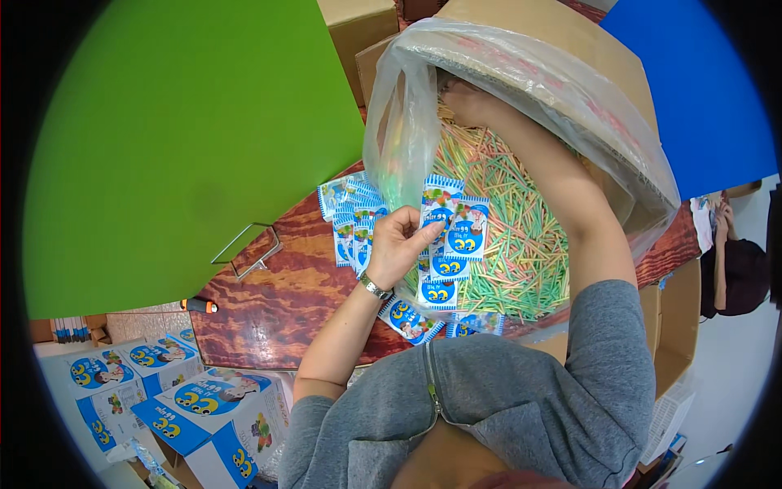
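Centrally, the left hand (397, 244) pinches a fan of small packets (453, 232) between thumb and fingers, its grip closed on them. The packets are flat, glossy sachets, blue and white with crimped striped edges, a cartoon figure on the upper half and a blue band with yellow marks below. They overlap like cards, held just in front of the bag (521, 98), over its lower edge. A metal watch (375, 287) circles the left wrist.

More packets of the same kind lie loose on the red-brown wood-grain tabletop (285, 301), some to the left of the bag and a few below it near the grey sleeve.

The bag is a big clear plastic liner inside a cardboard box (562, 41), its mouth tipped toward the person. It is filled with thin straight sticks (521, 236) in pale green, yellow, pink and orange, lying in a dense heap.

The right hand (466, 102) reaches deep into the bag at its upper back, resting against the sticks; whether it is open or gripping anything cannot be told, as the fingers are hidden.

Far left of the bag, below the tabletop, stand blue-and-white cartons (208, 411).
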`<state>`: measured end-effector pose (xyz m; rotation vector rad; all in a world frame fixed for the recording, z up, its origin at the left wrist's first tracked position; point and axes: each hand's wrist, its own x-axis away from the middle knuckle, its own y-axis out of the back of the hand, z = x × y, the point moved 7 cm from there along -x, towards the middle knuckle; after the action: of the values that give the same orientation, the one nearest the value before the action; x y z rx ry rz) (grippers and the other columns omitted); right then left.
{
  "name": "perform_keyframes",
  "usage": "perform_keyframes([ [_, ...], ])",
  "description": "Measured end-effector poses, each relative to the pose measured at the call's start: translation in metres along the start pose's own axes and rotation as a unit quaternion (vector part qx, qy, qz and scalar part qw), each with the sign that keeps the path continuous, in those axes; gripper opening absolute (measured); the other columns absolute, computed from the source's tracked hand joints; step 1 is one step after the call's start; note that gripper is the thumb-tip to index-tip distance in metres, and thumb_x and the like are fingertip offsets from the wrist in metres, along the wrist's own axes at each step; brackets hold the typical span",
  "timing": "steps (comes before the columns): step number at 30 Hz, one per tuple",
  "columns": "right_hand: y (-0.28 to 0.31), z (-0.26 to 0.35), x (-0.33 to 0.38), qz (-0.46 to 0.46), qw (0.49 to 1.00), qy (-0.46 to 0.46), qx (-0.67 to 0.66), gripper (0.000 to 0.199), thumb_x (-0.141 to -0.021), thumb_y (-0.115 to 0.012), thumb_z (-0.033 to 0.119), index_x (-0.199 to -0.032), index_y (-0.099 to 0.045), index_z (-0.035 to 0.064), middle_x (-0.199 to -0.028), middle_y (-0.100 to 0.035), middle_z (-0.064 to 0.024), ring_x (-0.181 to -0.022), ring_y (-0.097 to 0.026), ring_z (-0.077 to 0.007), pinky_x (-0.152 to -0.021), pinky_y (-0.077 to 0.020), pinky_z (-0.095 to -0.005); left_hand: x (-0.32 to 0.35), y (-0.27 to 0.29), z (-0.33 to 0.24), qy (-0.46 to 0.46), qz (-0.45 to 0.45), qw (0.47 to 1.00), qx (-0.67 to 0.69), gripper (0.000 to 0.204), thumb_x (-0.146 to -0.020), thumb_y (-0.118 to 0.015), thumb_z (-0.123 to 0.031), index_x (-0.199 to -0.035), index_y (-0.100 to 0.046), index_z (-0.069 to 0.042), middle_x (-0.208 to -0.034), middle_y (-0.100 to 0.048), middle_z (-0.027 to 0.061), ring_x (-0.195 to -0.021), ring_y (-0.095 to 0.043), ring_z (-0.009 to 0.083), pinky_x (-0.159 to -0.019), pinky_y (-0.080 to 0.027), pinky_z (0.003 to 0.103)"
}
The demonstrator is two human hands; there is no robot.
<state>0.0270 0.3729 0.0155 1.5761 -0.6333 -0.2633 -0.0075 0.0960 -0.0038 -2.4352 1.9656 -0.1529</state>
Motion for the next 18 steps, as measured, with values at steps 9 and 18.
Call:
perform_keyframes([
  [9,0.008,-0.003,0.007,0.016,1.0,0.004,-0.012,0.039,-0.076,-0.069,0.018,-0.107,-0.063,-0.0048,-0.11,-0.062,-0.026,-0.107,-0.06,-0.0372,-0.098,-0.0455,-0.0453,-0.002,-0.006,-0.005,-0.017,0.026,0.999,-0.01,0.009,-0.089,-0.071,-0.008,-0.091,-0.064,-0.002,-0.085,-0.068,-0.0005,-0.073,-0.058,0.0023,-0.065,-0.047,0.019],
  [18,0.0,-0.005,0.007,-0.024,1.0,0.014,-0.007,0.044,-0.078,-0.069,0.028,-0.111,-0.062,-0.0012,-0.107,-0.064,-0.0241,-0.105,-0.061,-0.0359,-0.096,-0.0461,-0.0449,0.0,-0.008,-0.003,-0.002,0.034,0.999,-0.01,0.01,-0.089,-0.071,-0.009,-0.091,-0.065,-0.001,-0.086,-0.069,0.0004,-0.074,-0.059,0.0031,-0.066,-0.048,0.02],
])
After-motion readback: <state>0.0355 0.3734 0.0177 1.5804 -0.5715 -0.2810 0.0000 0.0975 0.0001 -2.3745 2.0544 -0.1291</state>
